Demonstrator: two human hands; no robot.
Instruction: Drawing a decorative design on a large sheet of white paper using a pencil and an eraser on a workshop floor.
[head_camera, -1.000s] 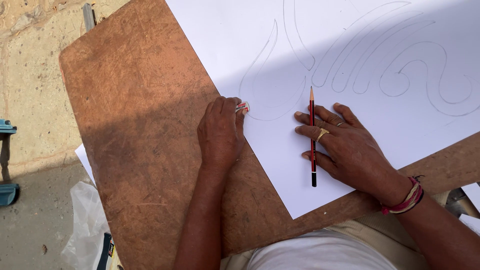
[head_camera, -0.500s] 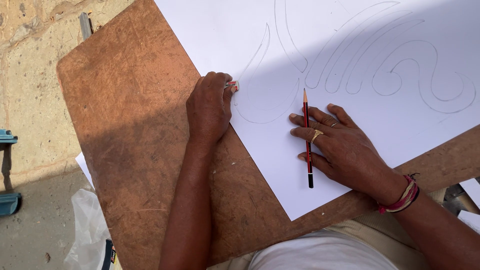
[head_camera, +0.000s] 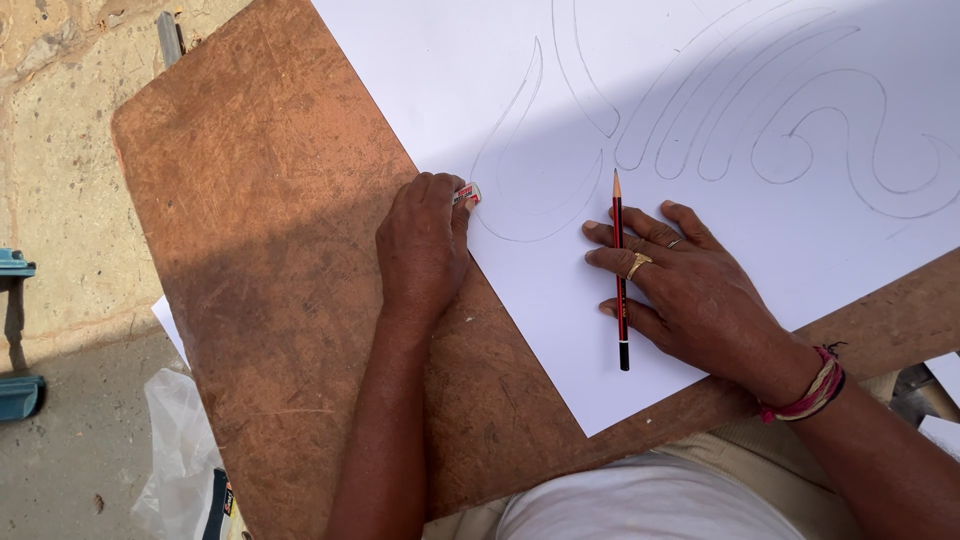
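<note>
My left hand (head_camera: 425, 245) is closed on a small white eraser (head_camera: 466, 193), whose tip rests at the left edge of a large white paper sheet (head_camera: 480, 80). The eraser is next to a pencilled leaf-shaped curve (head_camera: 520, 170). My right hand (head_camera: 690, 285) lies flat on the sheet with its fingers spread. It keeps a red and black pencil (head_camera: 620, 275) tucked between the fingers, point facing away from me. There is a ring on one finger and thread bands on the wrist. More curling pencil outlines (head_camera: 800, 130) cover the paper farther right.
The sheet lies on a worn brown wooden board (head_camera: 260, 250) resting across my lap. Left of the board are a stone floor, a blue object (head_camera: 15, 330) and a clear plastic bag (head_camera: 180, 450).
My left hand with the eraser has shifted a little along the paper's left edge, up and then back. My right hand and the pencil have stayed in place.
</note>
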